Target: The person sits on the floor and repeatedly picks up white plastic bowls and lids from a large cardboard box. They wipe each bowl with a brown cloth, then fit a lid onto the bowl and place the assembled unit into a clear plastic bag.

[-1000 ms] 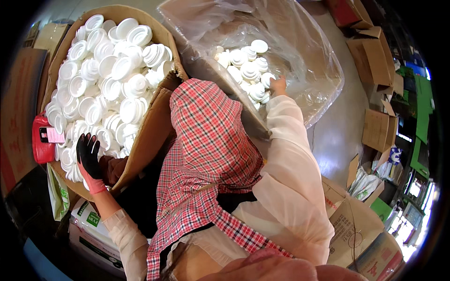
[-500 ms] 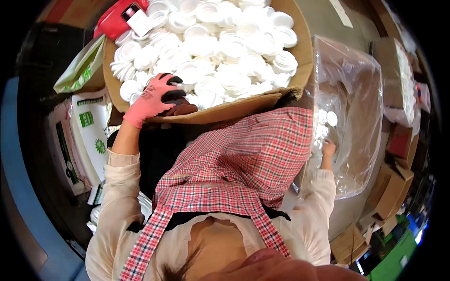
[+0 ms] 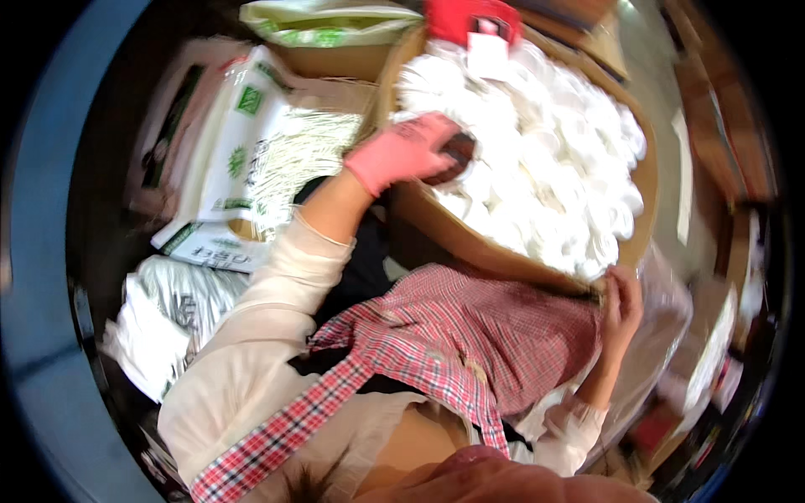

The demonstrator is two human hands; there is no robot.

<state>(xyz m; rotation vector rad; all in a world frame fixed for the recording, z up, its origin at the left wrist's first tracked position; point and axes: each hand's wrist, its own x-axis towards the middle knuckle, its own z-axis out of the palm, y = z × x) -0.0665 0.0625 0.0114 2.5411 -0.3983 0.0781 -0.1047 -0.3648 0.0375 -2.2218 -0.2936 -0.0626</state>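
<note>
Betw. your L hand (image 3: 415,151) & R hand (image 3: 622,306), you've free room above white plastic lids (image 3: 537,168); near cardboard wall (image 3: 470,243) blocks low, red pouch (image 3: 449,21) far end.

Pink-gloved L hand (image 3: 407,151) (blurry) is over round white plastic lids (image 3: 537,159) in brown cardbd box (image 3: 457,230); bare R hand (image 3: 620,303) nr rim.

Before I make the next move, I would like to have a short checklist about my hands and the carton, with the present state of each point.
1. Left hand gloved: ok, in a pink glove.
2. Right hand gloved: not ok, it is bare.
3. White pieces in the carton: ok, heaped in it.
4. Red bag away from the carton: not ok, at its far edge.
5. Left fingers holding a piece: cannot tell, blurred.
6. Right fingers gripping the carton's rim: cannot tell, only near it.
</note>
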